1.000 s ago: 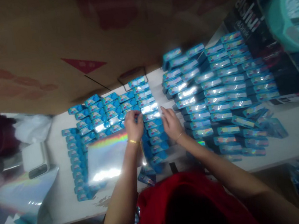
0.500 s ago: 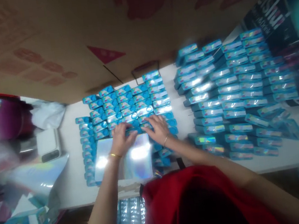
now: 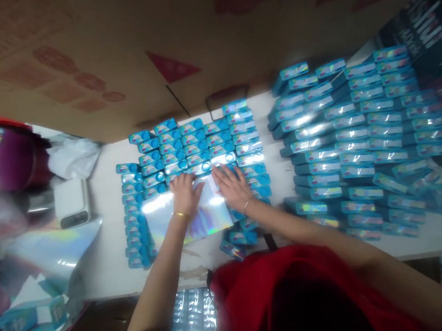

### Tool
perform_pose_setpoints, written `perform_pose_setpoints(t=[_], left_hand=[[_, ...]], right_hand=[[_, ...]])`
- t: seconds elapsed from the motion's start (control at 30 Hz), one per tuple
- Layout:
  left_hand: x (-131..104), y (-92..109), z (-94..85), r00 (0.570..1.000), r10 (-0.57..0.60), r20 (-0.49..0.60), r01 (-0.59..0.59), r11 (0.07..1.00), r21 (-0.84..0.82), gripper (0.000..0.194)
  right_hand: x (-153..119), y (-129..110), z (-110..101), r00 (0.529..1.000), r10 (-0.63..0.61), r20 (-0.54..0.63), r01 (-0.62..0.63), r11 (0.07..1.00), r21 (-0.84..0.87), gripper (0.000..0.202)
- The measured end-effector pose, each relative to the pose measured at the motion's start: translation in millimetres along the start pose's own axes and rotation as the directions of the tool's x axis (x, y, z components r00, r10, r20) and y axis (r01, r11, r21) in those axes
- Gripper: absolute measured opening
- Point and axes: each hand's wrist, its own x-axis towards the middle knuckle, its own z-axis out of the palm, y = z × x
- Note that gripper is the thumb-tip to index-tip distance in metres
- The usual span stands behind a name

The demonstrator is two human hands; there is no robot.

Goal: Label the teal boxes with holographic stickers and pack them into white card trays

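Observation:
My left hand [image 3: 185, 195] lies palm down on a shiny, rainbow-reflecting sheet [image 3: 163, 215], fingers forward and thumb stretched apart. My right hand [image 3: 233, 188] rests flat with spread fingers over the sheet's right edge and the blue boxes beside it. Under and beyond the sheet stand rows of small blue boxes [image 3: 172, 147] with glossy tops. The boxes beneath the sheet and palms are hidden.
A larger group of blue boxes [image 3: 350, 151] fills the right side of the white table [image 3: 107, 263]. A big cardboard carton [image 3: 124, 31] stands behind. At left are a white device [image 3: 72, 203] and another shiny sheet [image 3: 65, 245]. Clear-wrapped packs [image 3: 192, 317] sit below the table edge.
The shiny sheet has shifted away from me over the box rows and turned slightly. My right hand now overlaps its right edge. The camera view has shifted a little.

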Motion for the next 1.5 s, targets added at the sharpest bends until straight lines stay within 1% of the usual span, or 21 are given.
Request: perform_pose_setpoints(t=[0.1,0.27,0.5,0.67,0.73,0.8,0.83,0.87,0.9,0.93,0.97,1.03,1.07,1.1,1.17,1.23,1.27,1.3,1.37,1.43,1.5], left_hand=[[8.5,5.3,-1.8,0.995,0.078,0.055,-0.078,0.997,0.008,0.027],[3.9,12.7,0.3,0.987,0.134,0.091,-0.139,0.989,0.051,0.027],[-5.5,14.1,2.2,0.99,0.128,0.058,-0.13,0.991,0.031,0.025],[-11.9,15.6,3.1,0.988,0.151,0.034,-0.15,0.988,-0.023,0.018],[-19.4,18.8,-2.0,0.988,0.155,0.022,-0.153,0.986,-0.069,0.015],[-30.6,24.3,-13.2,0.99,0.139,-0.01,-0.139,0.978,-0.154,0.013],[-36.8,27.9,-20.7,0.994,0.1,-0.053,-0.109,0.971,-0.213,0.012],[-42.7,31.9,-28.9,0.993,0.029,-0.113,-0.061,0.957,-0.285,0.012],[-47.7,36.3,-37.1,0.981,-0.074,-0.178,0.002,0.927,-0.374,0.012],[-51.3,40.9,-44.5,0.953,-0.201,-0.226,0.07,0.874,-0.481,0.013],[-53.2,45.6,-50.5,0.913,-0.331,-0.24,0.13,0.791,-0.598,0.015],[-51.7,55.2,-56.7,0.834,-0.527,-0.164,0.2,0.565,-0.801,0.02],[-48.8,60.2,-56.6,0.81,-0.577,-0.104,0.211,0.453,-0.866,0.022],[-44.9,65.5,-54.6,0.8,-0.599,-0.049,0.214,0.359,-0.908,0.023],[-36.1,77.5,-46.3,0.802,-0.596,0.028,0.209,0.238,-0.948,0.024],[-27.7,91.5,-34.8,0.819,-0.568,0.078,0.208,0.167,-0.964,0.024],[-24.0,99.1,-28.6,0.828,-0.551,0.106,0.216,0.138,-0.967,0.024],[-20.5,106.8,-22.2,0.834,-0.536,0.134,0.228,0.113,-0.967,0.025],[-13.7,121.7,-9.3,0.842,-0.51,0.176,0.254,0.087,-0.963,0.025],[-6.5,134.7,3.3,0.852,-0.489,0.188,0.273,0.108,-0.956,0.024],[1.0,145.0,15.1,0.87,-0.464,0.169,0.279,0.18,-0.943,0.022]], right_hand=[[3.0,4.2,7.1,1.0,-0.019,0.004,0.019,1.0,-0.014,0.048],[-1.6,8.1,15.8,1.0,-0.002,-0.018,0.001,1.0,-0.029,0.041],[-2.2,9.1,13.4,1.0,0.014,-0.001,-0.014,1.0,-0.016,0.042],[-2.4,7.7,9.5,1.0,0.015,0.011,-0.015,1.0,-0.015,0.042],[-2.2,7.4,8.4,1.0,0.013,0.012,-0.013,1.0,-0.018,0.042],[-1.3,7.3,7.2,1.0,0.017,0.017,-0.017,1.0,-0.01,0.041],[-0.6,7.3,6.3,1.0,0.02,0.023,-0.02,1.0,0.001,0.04],[0.0,7.2,5.1,0.999,0.026,0.028,-0.026,0.999,0.021,0.04],[0.3,7.1,3.1,0.999,0.029,0.029,-0.031,0.998,0.051,0.038],[0.1,6.7,0.4,0.999,0.032,0.021,-0.033,0.995,0.095,0.037],[-0.8,6.1,-3.3,0.999,0.039,-0.003,-0.038,0.987,0.159,0.036],[-4.9,4.1,-13.6,0.991,0.102,-0.086,-0.065,0.933,0.355,0.035],[-8.2,2.7,-19.9,0.979,0.166,-0.118,-0.09,0.872,0.481,0.038],[-12.1,1.3,-26.6,0.963,0.24,-0.123,-0.117,0.784,0.61,0.041],[-20.7,-0.7,-39.5,0.928,0.369,-0.051,-0.178,0.559,0.81,0.047],[-29.3,0.2,-50.0,0.889,0.456,0.054,-0.244,0.368,0.897,0.043],[-33.3,2.7,-54.0,0.86,0.504,0.084,-0.27,0.309,0.912,0.039],[-37.1,6.8,-57.4,0.826,0.556,0.092,-0.287,0.275,0.917,0.036],[-44.2,20.2,-62.9,0.764,0.641,0.068,-0.302,0.263,0.916,0.033],[-50.0,38.9,-67.3,0.735,0.678,0.008,-0.3,0.314,0.901,0.029],[-53.7,59.7,-70.2,0.737,0.674,-0.06,-0.306,0.411,0.859,0.027]])
